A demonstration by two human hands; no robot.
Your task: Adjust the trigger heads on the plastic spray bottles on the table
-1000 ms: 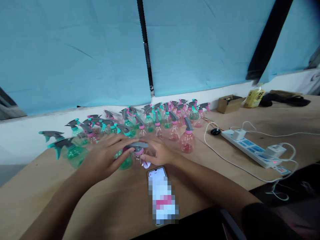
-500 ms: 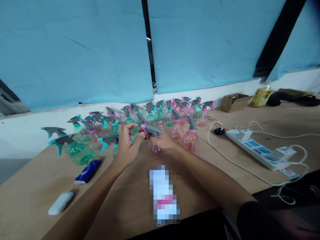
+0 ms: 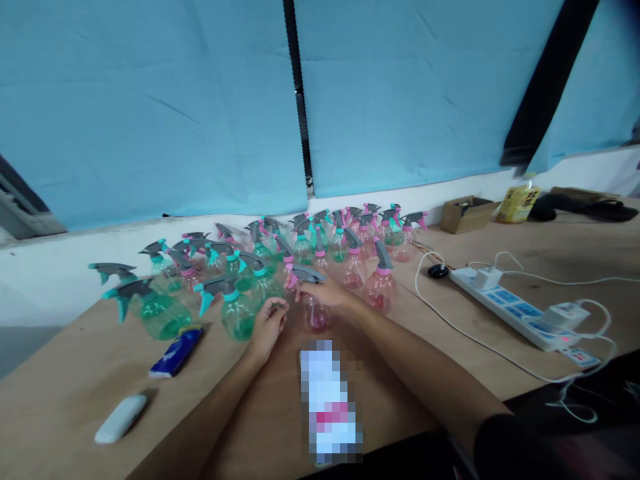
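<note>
The right hand (image 3: pixel 323 293) clamps a pink spray bottle (image 3: pixel 317 323). The left hand (image 3: pixel 269 325) curls nearby; I cannot tell its grip.

A black right-arm sleeve (image 3: pixel 507 448)

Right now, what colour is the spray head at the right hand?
The spray head is grey on top with a pink trigger, best seen in the head view.

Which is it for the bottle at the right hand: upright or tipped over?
Upright: the spray bottle has its round body at the bottom and its grey head on top, with the right hand at its neck.
</note>
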